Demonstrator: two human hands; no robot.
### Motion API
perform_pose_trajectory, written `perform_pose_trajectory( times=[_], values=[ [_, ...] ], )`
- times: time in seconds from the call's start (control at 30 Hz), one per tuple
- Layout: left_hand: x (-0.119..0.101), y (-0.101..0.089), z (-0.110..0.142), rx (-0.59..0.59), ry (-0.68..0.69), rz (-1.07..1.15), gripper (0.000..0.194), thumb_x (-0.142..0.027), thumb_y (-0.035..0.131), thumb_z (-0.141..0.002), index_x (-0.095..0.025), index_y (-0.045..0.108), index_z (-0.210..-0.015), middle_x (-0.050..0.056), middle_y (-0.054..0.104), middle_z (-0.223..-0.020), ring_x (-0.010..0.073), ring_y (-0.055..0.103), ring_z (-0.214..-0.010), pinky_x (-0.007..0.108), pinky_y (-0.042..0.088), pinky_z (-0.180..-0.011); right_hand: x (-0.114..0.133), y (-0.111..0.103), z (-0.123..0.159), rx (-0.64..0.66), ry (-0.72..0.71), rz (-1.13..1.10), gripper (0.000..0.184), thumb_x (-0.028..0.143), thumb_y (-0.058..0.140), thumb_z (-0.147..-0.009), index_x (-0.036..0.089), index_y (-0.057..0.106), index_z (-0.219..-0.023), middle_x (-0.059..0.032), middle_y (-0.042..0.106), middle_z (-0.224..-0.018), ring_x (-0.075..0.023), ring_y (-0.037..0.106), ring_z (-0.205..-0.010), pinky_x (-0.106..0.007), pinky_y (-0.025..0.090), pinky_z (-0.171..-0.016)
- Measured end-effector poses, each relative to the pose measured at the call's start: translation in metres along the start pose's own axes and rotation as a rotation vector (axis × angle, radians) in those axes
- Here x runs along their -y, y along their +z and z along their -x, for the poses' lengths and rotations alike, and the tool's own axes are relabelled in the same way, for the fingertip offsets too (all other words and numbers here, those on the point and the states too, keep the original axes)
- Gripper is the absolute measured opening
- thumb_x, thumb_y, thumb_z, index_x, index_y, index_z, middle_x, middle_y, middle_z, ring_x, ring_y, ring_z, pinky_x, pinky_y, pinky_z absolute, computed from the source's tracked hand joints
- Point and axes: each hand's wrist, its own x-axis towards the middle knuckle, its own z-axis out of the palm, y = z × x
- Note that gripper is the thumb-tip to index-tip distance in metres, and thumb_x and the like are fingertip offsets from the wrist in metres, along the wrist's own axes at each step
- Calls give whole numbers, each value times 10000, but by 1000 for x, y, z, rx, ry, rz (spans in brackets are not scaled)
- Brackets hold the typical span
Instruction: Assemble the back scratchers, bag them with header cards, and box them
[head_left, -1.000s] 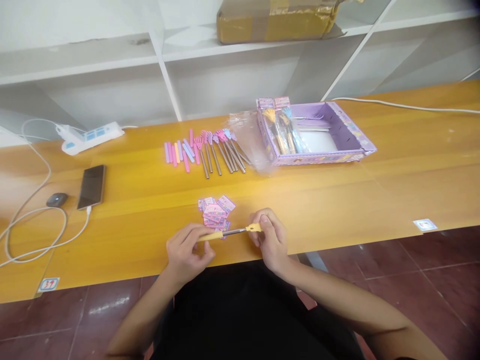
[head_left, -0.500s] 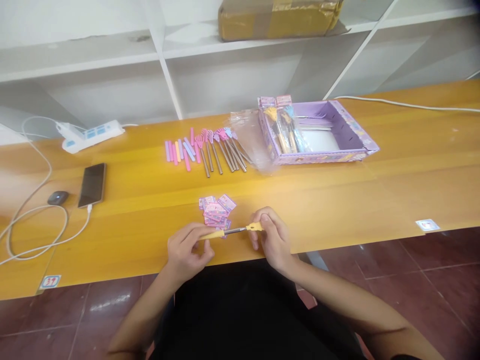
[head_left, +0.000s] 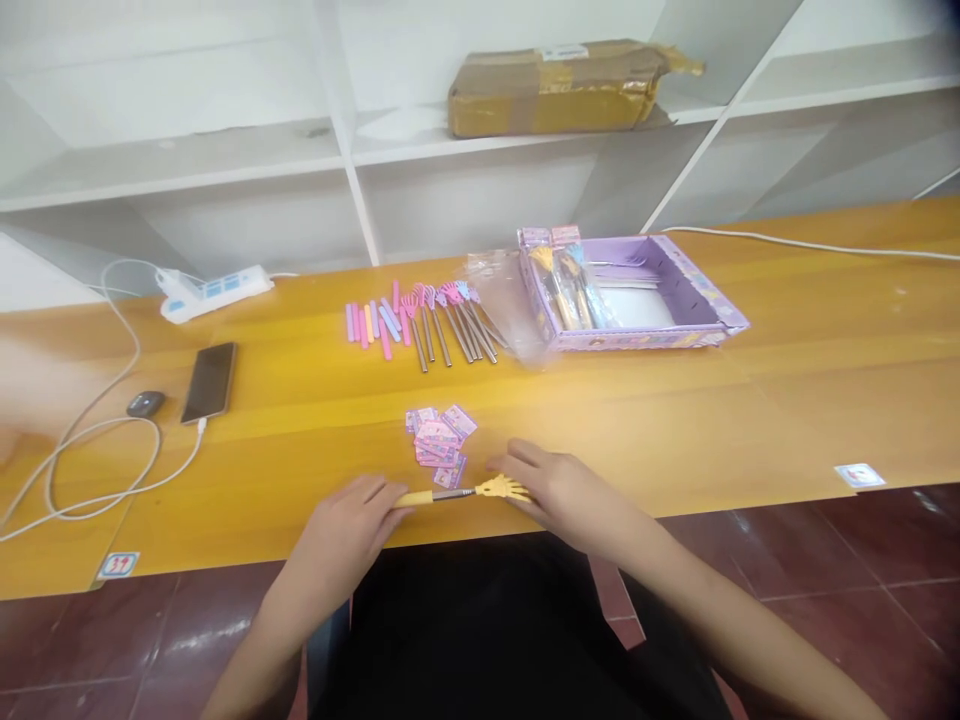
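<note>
A yellow back scratcher [head_left: 453, 493], with a metal rod, a yellow grip and a hand-shaped head, lies level between my hands at the table's front. My left hand [head_left: 358, 520] is closed around the grip end. At the other end my right hand [head_left: 559, 492] holds the tips of the yellow head, its fingers partly covering them. Just beyond the rod is a loose pile of pink and purple printed cards [head_left: 440, 440]. Farther back lie several metal-rod back scratchers [head_left: 457, 325] with pink, purple and blue heads, beside coloured grip tubes [head_left: 375, 322].
A purple display box [head_left: 637, 340] holds bagged back scratchers [head_left: 566, 290]; clear plastic bags [head_left: 510, 310] lie against its left side. To the left are a phone [head_left: 209, 383] on a white cable, a black gadget [head_left: 146, 403] and a power strip [head_left: 217, 293]. A taped carton [head_left: 555, 95] sits on the shelf.
My right hand has turned palm-down and shifted to the fingertips of the scratcher's head, which now shows more. My left hand has also rolled over the grip. The camera view has tilted up.
</note>
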Motion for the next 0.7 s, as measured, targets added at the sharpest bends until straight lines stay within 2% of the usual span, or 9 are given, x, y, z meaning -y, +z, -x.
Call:
perform_pose_trajectory(
  times=[0.07, 0.17, 0.27, 0.4, 0.47, 0.57, 0.63, 0.7],
  values=[
    [-1, 2, -1, 26, 40, -58, 148, -272, 559, -1129, -235, 698, -1098, 33, 724, -945, 227, 693, -847, 352, 534, -770, 3, 0, -2, 29, -72, 195, 238, 134, 651, -1032, 193, 675, -1262, -68, 681, -1027, -214, 658, -746, -336, 510, -647],
    [-4, 3, -8, 30, 68, -141, 154, -188, 544, -1116, -225, 689, -1082, 44, 716, -945, 242, 681, -853, 363, 519, -770, 9, 4, -11, -13, -158, 351, 289, 48, 606, -1009, 166, 675, -1264, -72, 672, -997, -246, 668, -824, -371, 535, -725],
    [-5, 1, -18, 40, 82, -228, 153, -133, 544, -1092, -215, 673, -1097, 55, 717, -957, 255, 677, -853, 371, 517, -750, 13, 8, -20, -64, -194, 412, 255, 16, 564, -1009, 140, 673, -1204, -90, 682, -1004, -253, 659, -837, -388, 538, -743],
    [-8, 0, -29, 24, 112, -316, 250, -15, 513, -1024, -218, 655, -1059, 55, 724, -946, 241, 669, -820, 352, 510, -715, 15, 10, -27, -107, -226, 376, 243, 23, 532, -1034, 131, 652, -1216, -105, 699, -1017, -258, 661, -866, -386, 542, -755],
    [-10, 2, -35, -45, 127, -344, 202, -60, 540, -1029, -223, 643, -969, 42, 708, -874, 225, 655, -767, 330, 470, -647, 16, 9, -28, -129, -244, 363, 240, 28, 520, -1045, 129, 650, -1219, -117, 711, -1022, -265, 666, -891, -385, 545, -769],
    [-11, 7, -42, -223, 113, -370, 187, -162, 607, -1024, -223, 623, -849, 23, 662, -735, 203, 627, -674, 317, 379, -559, 19, 5, -30, -134, -251, 385, 217, 26, 522, -1045, 131, 661, -1175, -123, 715, -996, -265, 664, -880, -390, 545, -781],
    [-10, 9, -46, -308, 92, -373, 218, -161, 637, -992, -220, 611, -784, 15, 634, -662, 189, 594, -609, 314, 322, -532, 20, 1, -31, -138, -249, 407, 214, 26, 519, -1046, 129, 669, -1157, -123, 717, -987, -266, 665, -875, -394, 542, -777],
    [-7, 10, -49, -344, 80, -367, 245, -127, 652, -961, -218, 603, -739, 13, 617, -616, 182, 564, -560, 313, 275, -520, 21, -2, -31, -149, -236, 426, 226, 28, 508, -1052, 121, 676, -1172, -127, 724, -999, -268, 671, -890, -396, 535, -770]
  ],
)
